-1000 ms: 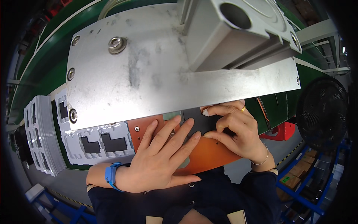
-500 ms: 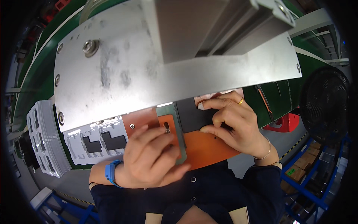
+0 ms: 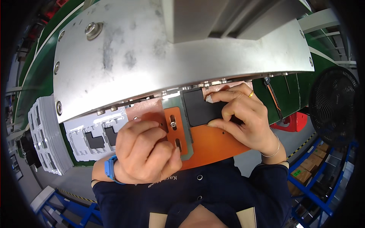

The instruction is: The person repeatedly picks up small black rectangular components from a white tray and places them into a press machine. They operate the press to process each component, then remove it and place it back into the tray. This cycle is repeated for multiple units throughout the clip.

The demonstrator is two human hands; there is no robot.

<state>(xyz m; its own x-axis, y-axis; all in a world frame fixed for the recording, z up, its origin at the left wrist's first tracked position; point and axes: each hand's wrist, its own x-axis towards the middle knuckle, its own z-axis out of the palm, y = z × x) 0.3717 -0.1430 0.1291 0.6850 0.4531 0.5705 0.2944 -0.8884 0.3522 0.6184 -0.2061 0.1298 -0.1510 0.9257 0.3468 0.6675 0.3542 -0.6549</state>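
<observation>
My right hand (image 3: 245, 117) grips a flat black rectangular piece (image 3: 201, 108), thumb along its near edge and curled fingers on its far side. One fingertip is wrapped in something white. The piece lies beside a metal strip at the left end of an orange plate (image 3: 216, 146). My left hand (image 3: 146, 152) hovers just left of a slotted orange bracket (image 3: 174, 127) with a screw in its slot. Its fingers are curled in, and whatever may be inside them is hidden.
A large metal plate (image 3: 152, 64) with bolts overhangs the work area. On the left are a light grey tray (image 3: 78, 133) with black pieces and a stack of similar trays (image 3: 51, 140). An orange-and-black cutter (image 3: 273, 97), red object (image 3: 292, 122) and black fan (image 3: 334, 104) are at right.
My left hand has drawn left, away from the slotted bracket, and its fingers have curled in. My right hand keeps its grip on the black piece. The whole view has shifted slightly.
</observation>
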